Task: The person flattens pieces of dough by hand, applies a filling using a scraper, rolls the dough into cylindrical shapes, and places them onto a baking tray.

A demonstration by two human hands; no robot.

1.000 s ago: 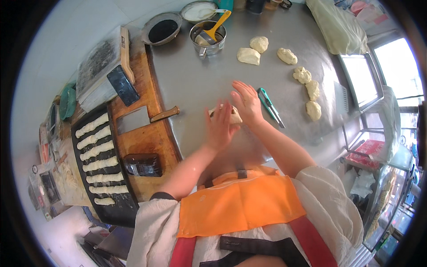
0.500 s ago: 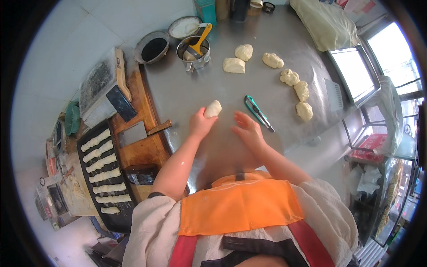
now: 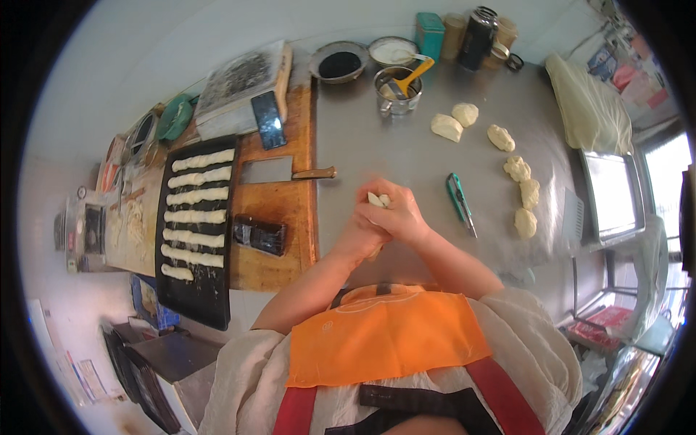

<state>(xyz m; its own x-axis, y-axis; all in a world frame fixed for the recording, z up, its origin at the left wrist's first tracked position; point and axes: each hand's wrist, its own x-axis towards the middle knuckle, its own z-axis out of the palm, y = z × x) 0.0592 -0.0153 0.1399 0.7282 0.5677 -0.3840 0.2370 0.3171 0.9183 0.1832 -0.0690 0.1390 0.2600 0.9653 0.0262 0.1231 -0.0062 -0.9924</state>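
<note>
Both hands are pressed together over the near part of the steel table. A small piece of pale dough (image 3: 378, 199) sticks out between the fingers; most of it is covered. My left hand (image 3: 360, 233) is closed round the dough from below. Folded over it from the right is my right hand (image 3: 407, 212), also closed on the dough. Right of the hands lies a green-handled utility knife (image 3: 460, 203) on the steel. Farther off are two dough lumps (image 3: 446, 127) side by side, and several more dough lumps (image 3: 530, 194) form a row toward the right.
At left, a black baking tray (image 3: 192, 293) carries several twisted dough strips (image 3: 194, 216). A cleaver (image 3: 267, 170) and a phone (image 3: 269, 119) rest on the wooden board (image 3: 279, 204). At the back stand a metal cup (image 3: 397, 103) with a yellow-handled brush and two bowls.
My right hand, apart and open before, has come onto the dough piece in my left hand. Both hands are now joined. The view has swung left, showing more of the tray side.
</note>
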